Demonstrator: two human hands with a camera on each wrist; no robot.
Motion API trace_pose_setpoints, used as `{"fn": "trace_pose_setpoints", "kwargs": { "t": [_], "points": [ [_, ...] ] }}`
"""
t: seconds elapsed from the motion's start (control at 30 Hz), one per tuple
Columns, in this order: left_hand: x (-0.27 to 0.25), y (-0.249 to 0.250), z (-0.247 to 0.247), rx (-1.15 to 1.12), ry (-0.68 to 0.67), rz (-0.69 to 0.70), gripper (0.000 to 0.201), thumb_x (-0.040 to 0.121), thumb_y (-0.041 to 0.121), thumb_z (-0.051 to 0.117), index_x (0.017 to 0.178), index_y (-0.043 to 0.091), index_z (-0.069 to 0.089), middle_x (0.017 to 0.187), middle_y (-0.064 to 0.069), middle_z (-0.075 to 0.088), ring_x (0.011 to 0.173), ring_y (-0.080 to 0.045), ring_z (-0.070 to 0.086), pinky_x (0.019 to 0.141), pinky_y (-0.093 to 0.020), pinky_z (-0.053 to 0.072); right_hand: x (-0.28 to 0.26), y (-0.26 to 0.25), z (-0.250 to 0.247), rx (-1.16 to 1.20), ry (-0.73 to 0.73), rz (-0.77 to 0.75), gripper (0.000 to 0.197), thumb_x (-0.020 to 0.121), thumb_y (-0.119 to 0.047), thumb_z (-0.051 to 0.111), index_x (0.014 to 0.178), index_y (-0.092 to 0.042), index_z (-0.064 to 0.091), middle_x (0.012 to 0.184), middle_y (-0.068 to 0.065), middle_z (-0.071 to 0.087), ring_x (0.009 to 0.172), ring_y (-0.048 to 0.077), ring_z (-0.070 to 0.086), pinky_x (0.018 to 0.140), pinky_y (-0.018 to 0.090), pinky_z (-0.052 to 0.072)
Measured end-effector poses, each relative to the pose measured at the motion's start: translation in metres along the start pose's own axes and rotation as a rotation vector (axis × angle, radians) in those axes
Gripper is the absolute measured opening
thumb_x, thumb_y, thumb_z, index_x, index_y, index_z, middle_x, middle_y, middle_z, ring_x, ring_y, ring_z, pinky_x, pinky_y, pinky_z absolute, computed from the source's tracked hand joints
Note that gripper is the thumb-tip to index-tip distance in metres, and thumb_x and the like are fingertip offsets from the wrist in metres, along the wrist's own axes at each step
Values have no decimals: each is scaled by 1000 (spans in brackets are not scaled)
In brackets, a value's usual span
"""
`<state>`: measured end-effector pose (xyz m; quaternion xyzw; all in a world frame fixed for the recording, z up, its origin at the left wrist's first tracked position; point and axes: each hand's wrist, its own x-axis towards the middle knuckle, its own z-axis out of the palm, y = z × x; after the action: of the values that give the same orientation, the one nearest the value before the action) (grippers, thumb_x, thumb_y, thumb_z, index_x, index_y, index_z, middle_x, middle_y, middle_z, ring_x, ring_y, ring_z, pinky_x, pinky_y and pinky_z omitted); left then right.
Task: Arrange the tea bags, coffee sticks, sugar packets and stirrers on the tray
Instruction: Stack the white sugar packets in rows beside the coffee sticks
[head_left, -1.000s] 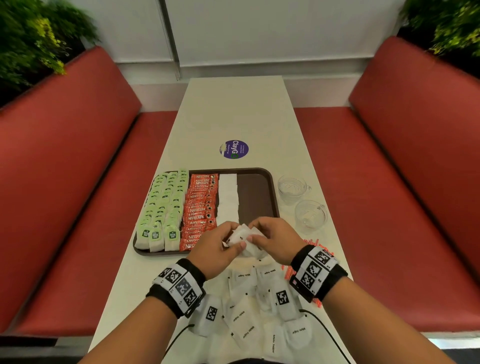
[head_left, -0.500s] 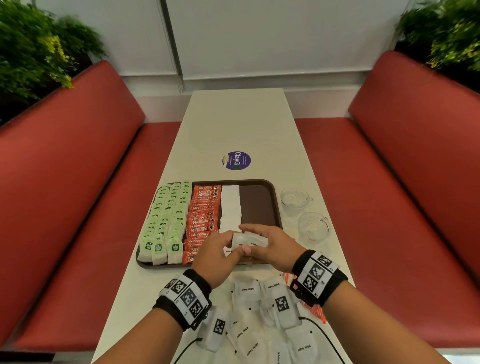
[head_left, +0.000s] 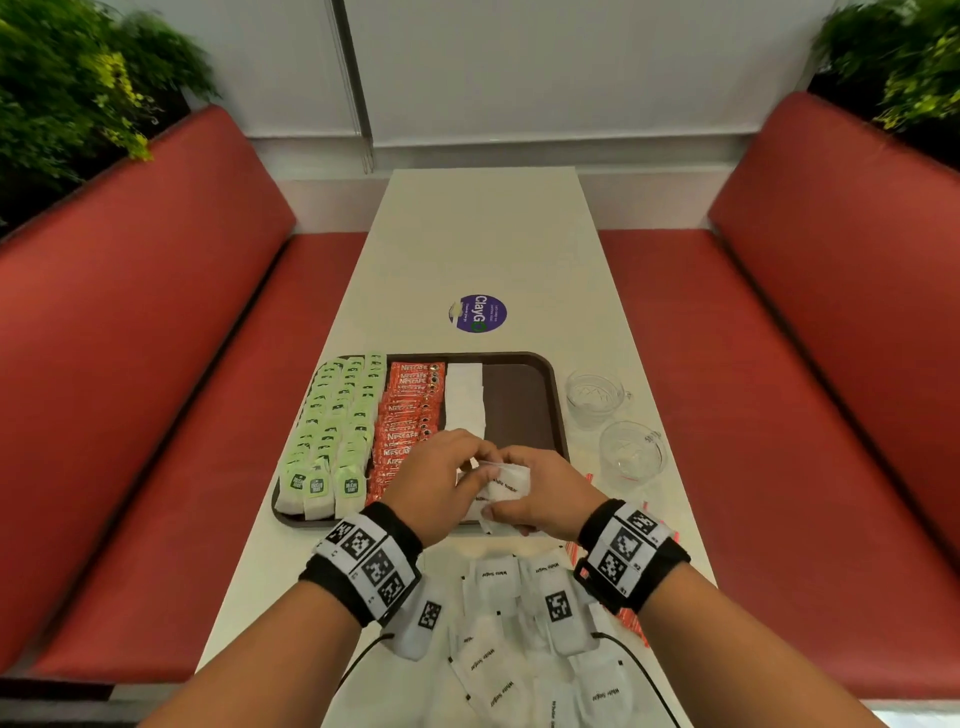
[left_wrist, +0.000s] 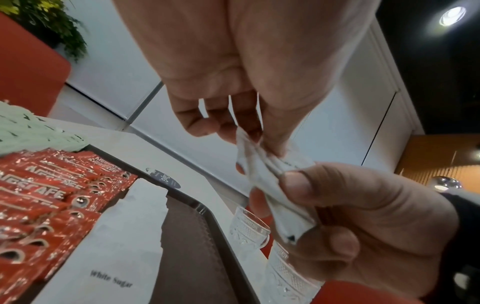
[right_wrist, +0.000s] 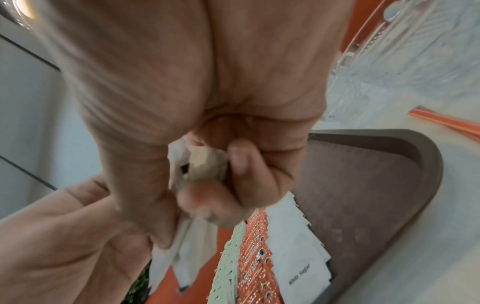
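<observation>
A brown tray holds green tea bags, red coffee sticks and a row of white sugar packets. Just above the tray's near edge, my left hand and right hand together hold a small bunch of white sugar packets. The left fingertips pinch the bunch's top while the right thumb and fingers grip its lower part. In the right wrist view the packets hang below the curled fingers. Orange stirrers lie on the table beside and under the right wrist.
Loose white sugar packets lie scattered on the table between my forearms. Two clear glass cups stand right of the tray. A purple sticker is beyond it. Red benches flank the table.
Both hands have lifted the bunch of sugar packets from the near table and carried it forward over the tray's near edge. The head view has tilted a little.
</observation>
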<state>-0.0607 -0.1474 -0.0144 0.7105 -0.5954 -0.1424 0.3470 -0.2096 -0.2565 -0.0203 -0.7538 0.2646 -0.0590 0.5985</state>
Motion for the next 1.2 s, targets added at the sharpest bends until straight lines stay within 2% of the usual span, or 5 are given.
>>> {"fn": "trace_pose_setpoints", "kwargs": {
  "t": [0.23, 0.4, 0.67, 1.0, 1.2],
  "points": [
    [7, -21, -11, -26, 133, -261, 7, 95, 19, 63, 94, 26, 66, 82, 14, 66, 74, -2, 59, 67, -18, 47, 2, 15, -11, -52, 117, 93, 17, 82, -11, 81, 92, -15, 69, 77, 5, 70, 52, 11, 61, 51, 27, 54],
    [-1, -58, 7, 138, -104, -417, 18, 95, 24, 62, 82, 36, 59, 81, 13, 64, 79, -10, 60, 76, -29, 52, 2, 18, -22, 60, 199, 159, 16, 88, -11, 76, 101, -9, 66, 85, 13, 74, 53, 14, 64, 51, 27, 54],
    [-5, -80, 33, 406, -164, -412, 12, 93, 40, 61, 100, 34, 67, 94, 7, 67, 92, -17, 62, 80, -32, 49, 3, 14, -24, 51, 180, 153, 24, 96, -6, 63, 119, -12, 61, 74, 3, 67, 50, 5, 61, 50, 17, 48],
    [8, -75, 35, 537, -222, -356, 41, 84, 50, 69, 119, 32, 57, 114, 8, 59, 108, -17, 53, 94, -35, 42, 9, 23, -24, 55, 228, 139, 15, 93, -13, 69, 103, -22, 67, 89, 12, 73, 48, 7, 59, 47, 20, 47],
    [29, -49, 17, 30, -107, -318, 29, 103, 41, 44, 112, 25, 66, 94, 13, 66, 90, -10, 62, 82, -30, 49, 14, 28, -25, -3, 218, 152, 11, 91, -14, 70, 102, -16, 71, 85, 18, 73, 46, 10, 55, 46, 24, 46]
  ]
}}
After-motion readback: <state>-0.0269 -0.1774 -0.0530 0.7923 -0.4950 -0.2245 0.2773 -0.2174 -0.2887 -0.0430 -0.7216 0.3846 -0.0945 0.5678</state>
